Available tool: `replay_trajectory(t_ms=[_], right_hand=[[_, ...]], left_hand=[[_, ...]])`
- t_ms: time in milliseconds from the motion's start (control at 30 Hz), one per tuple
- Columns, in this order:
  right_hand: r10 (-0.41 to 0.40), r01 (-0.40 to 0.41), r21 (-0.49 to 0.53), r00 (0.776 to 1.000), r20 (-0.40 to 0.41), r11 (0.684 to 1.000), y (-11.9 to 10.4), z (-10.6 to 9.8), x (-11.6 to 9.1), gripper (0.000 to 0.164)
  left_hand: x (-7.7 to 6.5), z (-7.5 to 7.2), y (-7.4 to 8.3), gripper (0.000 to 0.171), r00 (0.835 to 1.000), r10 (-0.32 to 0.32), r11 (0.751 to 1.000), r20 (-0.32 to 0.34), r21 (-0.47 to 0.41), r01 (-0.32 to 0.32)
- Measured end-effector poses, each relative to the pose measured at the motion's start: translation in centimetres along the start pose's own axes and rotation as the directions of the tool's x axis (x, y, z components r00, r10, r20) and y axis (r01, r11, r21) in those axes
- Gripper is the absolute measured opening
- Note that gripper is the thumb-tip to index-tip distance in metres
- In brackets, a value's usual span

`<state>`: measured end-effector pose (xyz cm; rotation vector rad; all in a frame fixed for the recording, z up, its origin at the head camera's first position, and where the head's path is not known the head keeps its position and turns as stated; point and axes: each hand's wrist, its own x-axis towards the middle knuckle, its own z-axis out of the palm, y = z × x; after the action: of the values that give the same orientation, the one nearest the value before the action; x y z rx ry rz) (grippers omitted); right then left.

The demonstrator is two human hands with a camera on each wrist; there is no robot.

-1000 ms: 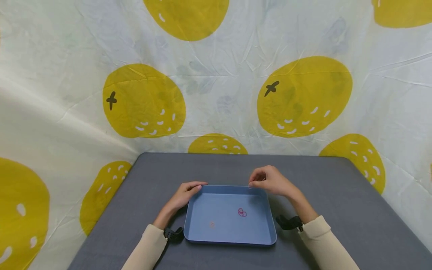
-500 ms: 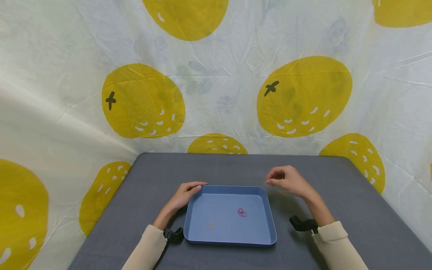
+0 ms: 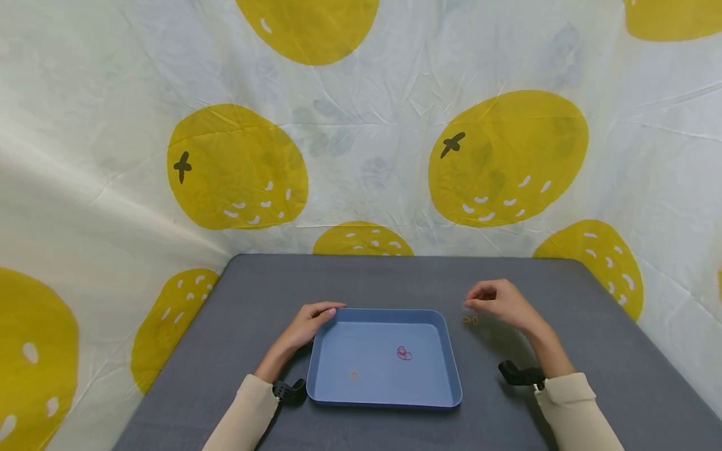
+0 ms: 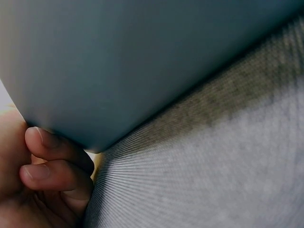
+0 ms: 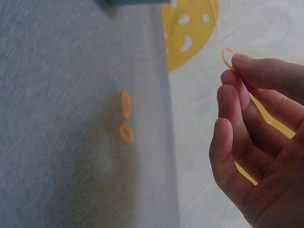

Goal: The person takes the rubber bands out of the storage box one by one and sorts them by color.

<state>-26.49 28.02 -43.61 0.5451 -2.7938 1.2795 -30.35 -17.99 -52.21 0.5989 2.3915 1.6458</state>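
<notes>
Between thumb and index finger, my right hand pinches a small orange rubber band, held up off the table to the right of the tray. Two more orange rubber bands lie below it on the grey cloth. My left hand holds the far left corner of the blue tray, thumb at the rim. In the left wrist view, curled fingers sit against the tray's outer wall. Inside the tray lie a cluster of red rubber bands and one pale orange rubber band.
Grey cloth covers the table. Behind it hangs a white curtain printed with large yellow fruit. Black straps sit at both wrists.
My right hand has moved right, from over the tray's far right corner to beyond its edge, bringing the two orange bands on the cloth into view. The left hand and tray stay put.
</notes>
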Motion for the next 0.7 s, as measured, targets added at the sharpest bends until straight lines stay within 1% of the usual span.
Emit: replay_trajectory(t_ms=[200, 367, 467, 700], right_hand=[[0.06, -0.06, -0.035, 0.998, 0.012, 0.998, 1.6, -0.3, -0.2, 0.012], [0.106, -0.105, -0.066, 0.994, 0.014, 0.992, 2.8, -0.2, -0.2, 0.011], [0.118, -0.116, -0.074, 0.993, 0.019, 0.99, 3.3, -0.2, -0.3, 0.011], [0.185, -0.182, -0.078, 0.982, 0.033, 0.98, 4.3, -0.2, -0.7, 0.011]], left_hand=[[0.0, 0.0, -0.1, 0.034, 1.0, 0.029, 1.0, 0.006, 0.011, -0.029], [-0.2, -0.2, -0.3, 0.035, 1.0, 0.019, 1.0, 0.005, 0.009, -0.019], [-0.2, -0.3, -0.3, 0.035, 1.0, 0.016, 1.0, -0.001, 0.02, -0.016], [-0.1, -0.3, -0.1, 0.035, 1.0, 0.018, 1.0, 0.0, 0.025, -0.018]])
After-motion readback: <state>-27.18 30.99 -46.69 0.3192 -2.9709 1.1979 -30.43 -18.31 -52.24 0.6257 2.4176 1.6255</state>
